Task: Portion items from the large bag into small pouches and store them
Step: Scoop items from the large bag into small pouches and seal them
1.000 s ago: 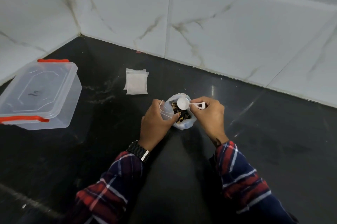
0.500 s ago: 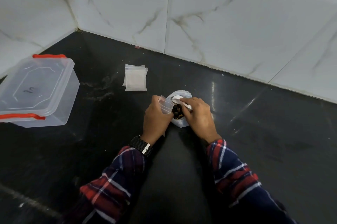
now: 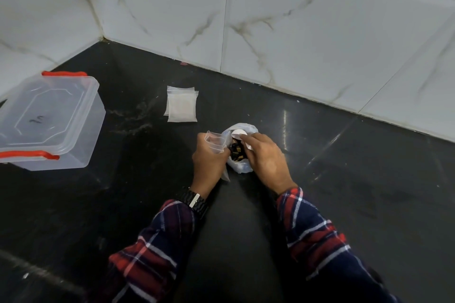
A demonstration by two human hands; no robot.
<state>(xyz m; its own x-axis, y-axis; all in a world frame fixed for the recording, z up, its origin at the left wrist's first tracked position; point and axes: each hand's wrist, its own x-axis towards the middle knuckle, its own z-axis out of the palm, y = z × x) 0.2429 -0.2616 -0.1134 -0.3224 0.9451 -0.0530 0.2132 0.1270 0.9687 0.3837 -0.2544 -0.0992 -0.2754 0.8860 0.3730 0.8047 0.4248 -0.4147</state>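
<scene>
A clear plastic bag point(image 3: 242, 166) of dark and brown pieces stands open on the black counter, between my hands. My left hand point(image 3: 209, 159) grips a small clear pouch point(image 3: 215, 141) right beside the bag's mouth. My right hand point(image 3: 264, 157) holds a white plastic scoop point(image 3: 238, 134), whose bowl is dipped into the top of the bag. The scoop's handle is mostly hidden under my fingers. A small stack of empty pouches point(image 3: 181, 107) lies flat farther back to the left.
A clear lidded storage box with red clips point(image 3: 46, 120) sits at the far left of the counter. White marble-patterned wall tiles point(image 3: 283, 31) close off the back and the left corner.
My right hand has turned the scoop from above the bag down into the bag's mouth. Both hands and the bag sit a little lower and closer together in view.
</scene>
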